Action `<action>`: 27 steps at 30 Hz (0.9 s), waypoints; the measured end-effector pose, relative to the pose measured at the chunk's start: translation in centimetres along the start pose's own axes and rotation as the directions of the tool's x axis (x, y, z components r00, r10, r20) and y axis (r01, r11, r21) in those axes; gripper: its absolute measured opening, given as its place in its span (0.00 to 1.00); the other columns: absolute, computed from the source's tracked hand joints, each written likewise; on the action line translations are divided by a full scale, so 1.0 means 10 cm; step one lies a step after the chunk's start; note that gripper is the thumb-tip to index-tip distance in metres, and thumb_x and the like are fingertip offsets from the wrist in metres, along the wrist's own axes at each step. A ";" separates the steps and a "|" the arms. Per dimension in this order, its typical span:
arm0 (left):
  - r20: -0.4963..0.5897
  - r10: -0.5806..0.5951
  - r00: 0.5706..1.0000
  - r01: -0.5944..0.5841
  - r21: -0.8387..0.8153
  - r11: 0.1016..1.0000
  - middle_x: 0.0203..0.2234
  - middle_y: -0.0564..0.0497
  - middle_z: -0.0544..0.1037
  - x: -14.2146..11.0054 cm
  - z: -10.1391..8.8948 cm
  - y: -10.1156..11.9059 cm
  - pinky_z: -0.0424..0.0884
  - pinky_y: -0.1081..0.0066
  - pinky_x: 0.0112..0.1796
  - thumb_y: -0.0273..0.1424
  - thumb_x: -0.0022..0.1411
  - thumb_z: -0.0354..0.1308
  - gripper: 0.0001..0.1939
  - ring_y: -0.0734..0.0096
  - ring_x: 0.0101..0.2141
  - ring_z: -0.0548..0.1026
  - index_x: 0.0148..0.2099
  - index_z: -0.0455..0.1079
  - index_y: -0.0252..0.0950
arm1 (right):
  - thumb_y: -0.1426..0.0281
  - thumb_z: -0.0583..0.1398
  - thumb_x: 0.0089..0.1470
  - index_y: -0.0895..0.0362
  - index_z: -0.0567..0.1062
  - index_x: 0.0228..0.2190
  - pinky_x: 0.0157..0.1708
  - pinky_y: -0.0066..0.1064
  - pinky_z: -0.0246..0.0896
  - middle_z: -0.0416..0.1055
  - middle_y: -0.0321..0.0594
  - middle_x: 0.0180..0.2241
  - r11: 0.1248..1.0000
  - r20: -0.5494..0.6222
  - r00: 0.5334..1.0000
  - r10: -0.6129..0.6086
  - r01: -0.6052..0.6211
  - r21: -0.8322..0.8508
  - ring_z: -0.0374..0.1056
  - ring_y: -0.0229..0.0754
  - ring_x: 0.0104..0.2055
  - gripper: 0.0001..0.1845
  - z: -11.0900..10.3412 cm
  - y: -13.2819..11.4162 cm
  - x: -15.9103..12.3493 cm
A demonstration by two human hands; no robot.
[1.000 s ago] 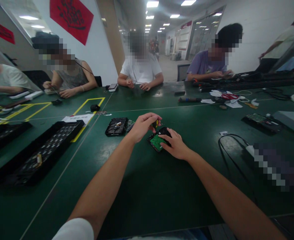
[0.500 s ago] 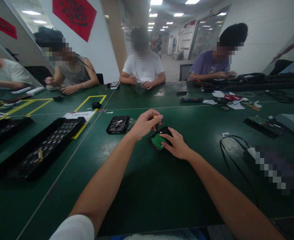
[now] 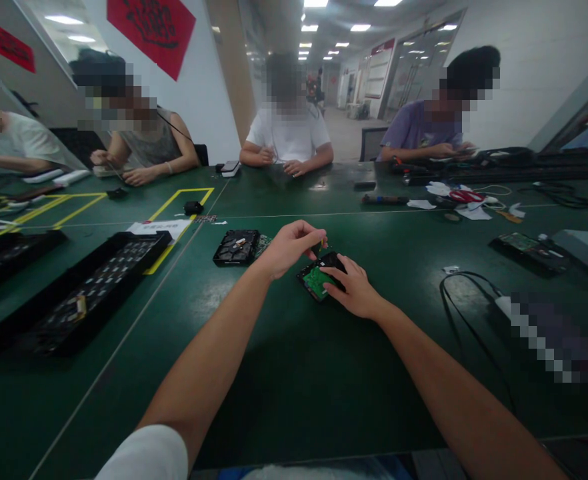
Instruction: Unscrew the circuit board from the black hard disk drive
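A hard drive [image 3: 315,283] with its green circuit board facing up lies on the green table in front of me. My right hand [image 3: 353,283] grips it, thumb and fingers over the board and the black right edge. Above the drive's far edge, my left hand [image 3: 297,247] pinches a small screwdriver [image 3: 317,249], its shaft pointing down at the drive; the fingers hide most of its handle. Left of that hand sits another black drive [image 3: 237,247] with a small pale piece on top. A loose circuit board [image 3: 263,247] lies beside it, partly behind my left hand.
Long black trays [image 3: 109,287] stand at the left, one holding a brass-coloured part [image 3: 81,306]. To the right are an open drive [image 3: 528,251], a grey box [image 3: 587,250] and a black cable [image 3: 447,293]. Papers and tools lie farther back. Several people sit across the table.
My left hand has turned slightly around the screwdriver, and less of its yellow handle shows. The right hand and the hard drive stay in place. The view has shifted a little.
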State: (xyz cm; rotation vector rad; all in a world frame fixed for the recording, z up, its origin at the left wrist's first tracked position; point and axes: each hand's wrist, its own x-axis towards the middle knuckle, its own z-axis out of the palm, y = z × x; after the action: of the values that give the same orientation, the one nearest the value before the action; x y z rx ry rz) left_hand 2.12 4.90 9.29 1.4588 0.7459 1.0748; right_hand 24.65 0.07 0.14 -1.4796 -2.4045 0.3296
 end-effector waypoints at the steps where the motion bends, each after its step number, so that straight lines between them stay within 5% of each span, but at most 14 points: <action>1: 0.014 -0.001 1.000 0.001 -0.030 1.000 0.35 0.45 0.80 0.00 0.00 0.00 0.70 0.74 0.29 0.42 0.63 0.69 0.17 0.71 0.33 0.77 0.39 0.71 0.34 | 0.50 0.53 0.71 0.41 0.66 0.68 0.70 0.62 0.40 0.45 0.45 0.76 1.000 0.000 1.000 0.002 -0.002 0.001 0.40 0.61 0.77 0.29 0.00 0.00 0.00; 8: 0.057 -0.034 0.998 0.041 -0.133 0.990 0.35 0.45 0.77 0.01 -0.06 0.03 0.69 0.75 0.26 0.43 0.68 0.61 0.17 0.68 0.36 0.76 0.45 0.79 0.33 | 0.50 0.53 0.71 0.41 0.66 0.69 0.70 0.62 0.39 0.43 0.46 0.77 1.000 0.004 1.000 -0.003 0.003 0.003 0.40 0.62 0.77 0.30 0.01 0.01 0.00; 27: 0.110 -0.103 0.989 0.111 -0.071 0.991 0.36 0.46 0.78 -0.05 -0.06 0.08 0.76 0.70 0.35 0.43 0.65 0.66 0.15 0.67 0.38 0.78 0.40 0.73 0.35 | 0.38 0.52 0.65 0.41 0.60 0.71 0.71 0.63 0.37 0.41 0.48 0.77 0.999 0.016 1.000 0.020 -0.021 0.042 0.37 0.65 0.77 0.41 -0.02 -0.02 -0.02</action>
State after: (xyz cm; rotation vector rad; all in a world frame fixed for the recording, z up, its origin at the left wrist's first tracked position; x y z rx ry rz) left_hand 1.32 4.52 9.95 1.3835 0.6916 0.9273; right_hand 24.65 -0.24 0.34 -1.4895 -2.3805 0.3951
